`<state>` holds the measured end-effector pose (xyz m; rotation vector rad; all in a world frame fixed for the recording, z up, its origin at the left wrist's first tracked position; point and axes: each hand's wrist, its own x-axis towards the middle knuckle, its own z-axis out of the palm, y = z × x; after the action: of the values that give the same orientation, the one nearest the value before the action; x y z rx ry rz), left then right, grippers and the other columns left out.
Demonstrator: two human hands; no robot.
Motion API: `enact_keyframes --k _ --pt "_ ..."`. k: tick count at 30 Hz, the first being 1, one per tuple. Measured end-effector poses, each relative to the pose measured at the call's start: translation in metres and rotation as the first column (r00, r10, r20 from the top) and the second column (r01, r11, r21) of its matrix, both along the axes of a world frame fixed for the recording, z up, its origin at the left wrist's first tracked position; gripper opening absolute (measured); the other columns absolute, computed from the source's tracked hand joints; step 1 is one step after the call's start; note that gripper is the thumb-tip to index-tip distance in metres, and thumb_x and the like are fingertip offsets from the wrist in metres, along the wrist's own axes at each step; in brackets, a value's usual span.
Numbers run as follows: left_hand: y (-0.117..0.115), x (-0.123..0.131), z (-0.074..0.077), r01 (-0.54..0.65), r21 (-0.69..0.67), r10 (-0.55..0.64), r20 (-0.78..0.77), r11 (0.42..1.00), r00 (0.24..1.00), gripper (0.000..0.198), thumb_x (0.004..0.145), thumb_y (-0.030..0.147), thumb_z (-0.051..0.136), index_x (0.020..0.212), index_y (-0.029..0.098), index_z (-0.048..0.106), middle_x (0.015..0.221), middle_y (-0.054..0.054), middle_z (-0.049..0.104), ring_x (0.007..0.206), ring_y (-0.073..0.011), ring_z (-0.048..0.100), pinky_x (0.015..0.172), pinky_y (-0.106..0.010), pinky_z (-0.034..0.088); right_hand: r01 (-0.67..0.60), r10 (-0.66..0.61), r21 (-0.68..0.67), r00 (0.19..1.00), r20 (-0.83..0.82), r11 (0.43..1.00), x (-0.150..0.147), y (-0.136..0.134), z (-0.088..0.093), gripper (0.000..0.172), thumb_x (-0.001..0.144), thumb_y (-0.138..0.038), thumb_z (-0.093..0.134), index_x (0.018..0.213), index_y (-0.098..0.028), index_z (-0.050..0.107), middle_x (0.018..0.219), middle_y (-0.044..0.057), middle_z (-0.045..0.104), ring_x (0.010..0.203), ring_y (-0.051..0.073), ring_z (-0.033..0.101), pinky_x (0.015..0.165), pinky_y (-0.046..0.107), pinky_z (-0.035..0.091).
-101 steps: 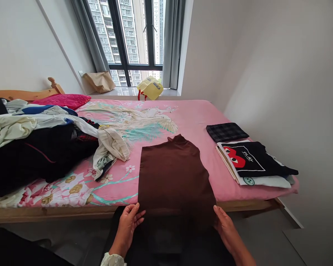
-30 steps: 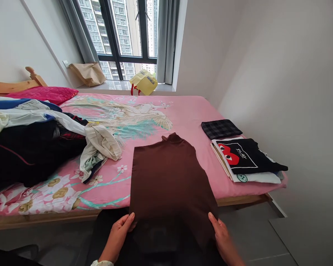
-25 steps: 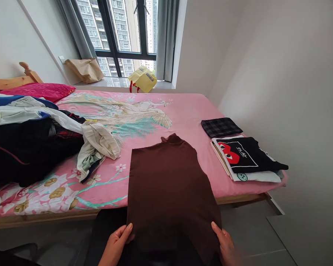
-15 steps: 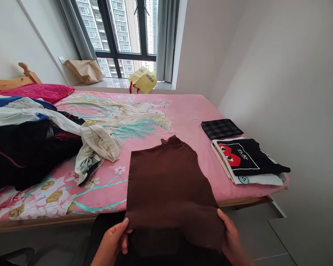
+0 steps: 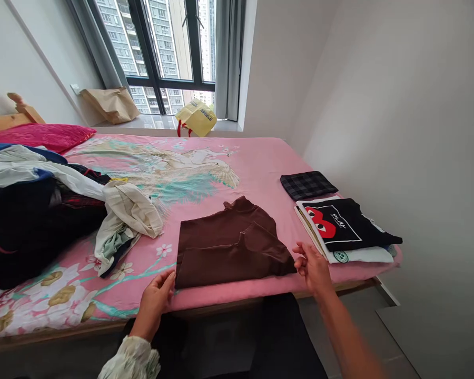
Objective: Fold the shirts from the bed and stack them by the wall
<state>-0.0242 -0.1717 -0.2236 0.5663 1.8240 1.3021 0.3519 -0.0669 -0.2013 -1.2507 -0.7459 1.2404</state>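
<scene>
A dark brown high-necked shirt [image 5: 225, 266] lies on the pink bed, its near part folded over towards the collar, so a doubled layer covers the front half. At the shirt's left edge my left hand [image 5: 156, 300] has thumb and fingers closed on the near corner; the fingertips are partly hidden. My right hand [image 5: 313, 267] is just off the right corner, fingers loosely bent and apart, holding nothing. To its right sits a stack of folded shirts, topped by a black shirt [image 5: 349, 223] with a red heart print.
A heap of unfolded clothes [image 5: 27, 221] covers the bed's left side, with a cream garment [image 5: 132, 208] at its edge. Behind the stack is a folded dark plaid cloth [image 5: 308, 184]. A paper bag [image 5: 112, 105] and a yellow bag [image 5: 197, 117] stand by the window.
The shirt's near half has gone from hanging over the bed edge to folded forward onto the rest. Both hands have moved forward; the right has let go.
</scene>
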Motion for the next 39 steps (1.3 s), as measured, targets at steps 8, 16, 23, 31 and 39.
enact_keyframes --k 8,16,23,31,39 --pt "-0.005 -0.007 -0.002 0.133 -0.171 -0.168 -0.210 0.976 0.963 0.061 0.053 0.064 0.066 0.090 0.015 0.066 0.071 -0.003 0.065 0.047 -0.0123 0.050 0.039 -0.023 0.032 -0.228 0.229 -0.074 0.792 0.566 0.971 0.030 -0.018 -0.048 0.046 0.061 -0.041 0.068 0.101 -0.018 0.060 0.088 0.005 0.065 0.066 0.017 0.059 0.055 0.028 0.048" --pt "0.005 -0.005 -0.001 0.229 -0.133 -0.264 -0.408 0.964 0.874 0.052 0.050 0.068 0.066 0.060 0.018 0.059 0.051 0.004 0.054 0.050 -0.0127 0.048 0.049 -0.024 0.035 -0.317 0.095 0.147 0.636 0.766 0.937 0.024 -0.021 -0.036 0.022 0.080 -0.036 0.049 0.088 -0.018 0.059 0.079 0.004 0.060 0.062 0.015 0.052 0.062 0.028 0.044" --pt "0.003 0.006 0.010 0.194 0.049 -0.182 -0.186 0.980 0.966 0.048 0.058 0.064 0.064 0.073 0.021 0.050 0.039 0.012 0.037 0.033 -0.0068 0.029 0.034 -0.019 0.022 -0.488 0.434 -0.047 0.722 0.538 0.871 0.023 -0.011 -0.022 0.025 0.081 -0.042 0.046 0.093 -0.020 0.050 0.055 -0.005 0.055 0.047 0.012 0.050 0.047 0.023 0.038" --pt "-0.020 -0.023 -0.027 0.310 -0.163 -0.327 -0.092 0.937 0.940 0.045 0.064 0.059 0.062 0.079 0.020 0.048 0.060 0.001 0.064 0.033 -0.0085 0.044 0.033 -0.020 0.030 -0.320 0.400 -0.250 0.610 0.684 0.914 0.054 -0.008 -0.047 0.016 0.075 -0.032 0.043 0.081 -0.022 0.054 0.051 -0.006 0.053 0.044 0.012 0.050 0.047 0.023 0.038" --pt "-0.009 -0.013 -0.006 0.363 -0.072 -0.324 -0.634 0.929 0.702 0.037 0.076 0.054 0.052 0.088 0.021 0.062 0.084 -0.003 0.068 0.070 -0.0174 0.062 0.069 -0.032 0.050 -0.347 0.277 -0.155 0.337 0.900 0.925 0.057 0.016 -0.027 0.030 0.082 -0.043 0.043 0.093 -0.022 0.062 0.093 0.005 0.067 0.082 0.019 0.061 0.074 0.030 0.044"
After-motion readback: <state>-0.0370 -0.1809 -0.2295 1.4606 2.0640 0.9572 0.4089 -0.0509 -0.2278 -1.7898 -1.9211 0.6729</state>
